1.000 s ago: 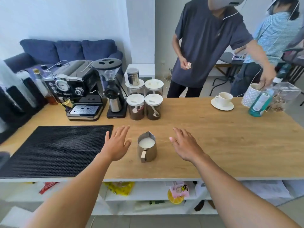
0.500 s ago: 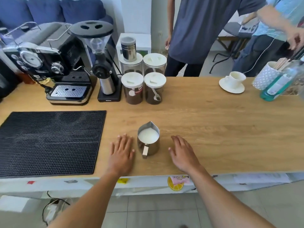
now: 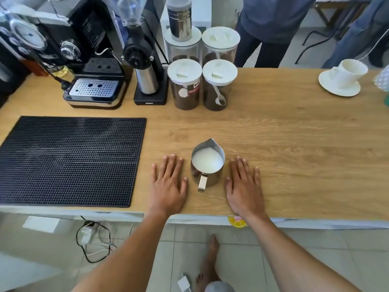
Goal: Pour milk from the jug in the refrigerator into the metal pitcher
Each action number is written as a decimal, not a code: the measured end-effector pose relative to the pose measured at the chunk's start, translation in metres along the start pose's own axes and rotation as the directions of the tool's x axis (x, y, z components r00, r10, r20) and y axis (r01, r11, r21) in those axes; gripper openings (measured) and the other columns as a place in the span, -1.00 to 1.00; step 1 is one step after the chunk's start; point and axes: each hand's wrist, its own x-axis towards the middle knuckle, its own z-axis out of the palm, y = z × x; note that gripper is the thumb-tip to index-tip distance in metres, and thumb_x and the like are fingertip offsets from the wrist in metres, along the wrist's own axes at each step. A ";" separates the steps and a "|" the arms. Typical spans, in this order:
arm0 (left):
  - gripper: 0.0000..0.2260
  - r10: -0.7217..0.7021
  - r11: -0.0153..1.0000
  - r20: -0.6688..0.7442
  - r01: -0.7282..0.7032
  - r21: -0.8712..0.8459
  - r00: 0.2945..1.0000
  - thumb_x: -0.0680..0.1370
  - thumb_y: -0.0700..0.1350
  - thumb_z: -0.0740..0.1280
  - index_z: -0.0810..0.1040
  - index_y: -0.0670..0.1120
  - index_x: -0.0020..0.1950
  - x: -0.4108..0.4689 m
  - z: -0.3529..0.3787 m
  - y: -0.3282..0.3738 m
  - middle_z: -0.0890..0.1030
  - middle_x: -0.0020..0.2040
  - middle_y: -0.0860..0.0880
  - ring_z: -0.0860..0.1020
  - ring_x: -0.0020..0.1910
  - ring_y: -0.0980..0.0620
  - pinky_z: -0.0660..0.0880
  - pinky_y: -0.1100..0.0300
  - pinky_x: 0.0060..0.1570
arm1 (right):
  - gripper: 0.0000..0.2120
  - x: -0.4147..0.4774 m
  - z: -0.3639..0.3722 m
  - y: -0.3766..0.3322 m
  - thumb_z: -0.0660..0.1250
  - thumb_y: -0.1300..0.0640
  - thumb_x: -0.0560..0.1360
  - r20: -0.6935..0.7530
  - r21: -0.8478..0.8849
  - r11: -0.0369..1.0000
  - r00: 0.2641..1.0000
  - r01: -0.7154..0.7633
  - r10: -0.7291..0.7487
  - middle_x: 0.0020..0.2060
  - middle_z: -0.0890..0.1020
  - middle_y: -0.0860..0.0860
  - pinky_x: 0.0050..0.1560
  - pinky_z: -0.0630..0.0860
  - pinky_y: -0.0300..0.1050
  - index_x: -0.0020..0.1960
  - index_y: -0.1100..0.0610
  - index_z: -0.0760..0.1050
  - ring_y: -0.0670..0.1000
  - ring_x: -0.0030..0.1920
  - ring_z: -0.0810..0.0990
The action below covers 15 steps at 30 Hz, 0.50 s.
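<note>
Our left hand (image 3: 168, 182) and right hand (image 3: 244, 186) lie flat and empty on the counter (image 3: 284, 144), palms down, fingers loosely spread, gripping nothing. Between them, just beside each thumb and touching neither as far as we can tell, stands the pitcher (image 3: 207, 165), upright, with its handle turned back toward us and its spout pointing away. We read this as a resting pose: the milk (image 3: 208, 161) fills the pitcher most of the way up, so we judge the pour done. The jug is not in view.

The pitcher is polished steel, round-bodied with a pinched spout and a flat strap handle; the milk surface is smooth, matte and white. The counter is pale wood grain with a white front edge. Left of our left hand lies a black mat (image 3: 69, 161), rubbery by its look and covered in fine ridges. Beyond our hands stand clear jars (image 3: 202, 85) with white lids, holding what may be ground coffee, though the view is too soft to be sure. Far right of our right hand sits a glossy white cup (image 3: 347, 73) on its saucer.
</note>
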 end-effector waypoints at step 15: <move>-0.45 -0.007 0.999 0.022 0.006 0.054 1.000 0.60 0.14 0.01 0.13 0.04 0.59 0.000 -0.001 0.000 0.08 0.62 0.02 -0.06 0.60 0.03 -0.11 -0.14 0.55 | -0.43 0.001 0.004 0.004 -0.13 -0.06 0.59 -0.008 0.024 1.000 1.000 0.010 -0.010 0.55 0.16 0.04 0.52 -0.10 0.13 0.54 0.10 0.18 0.05 0.56 0.03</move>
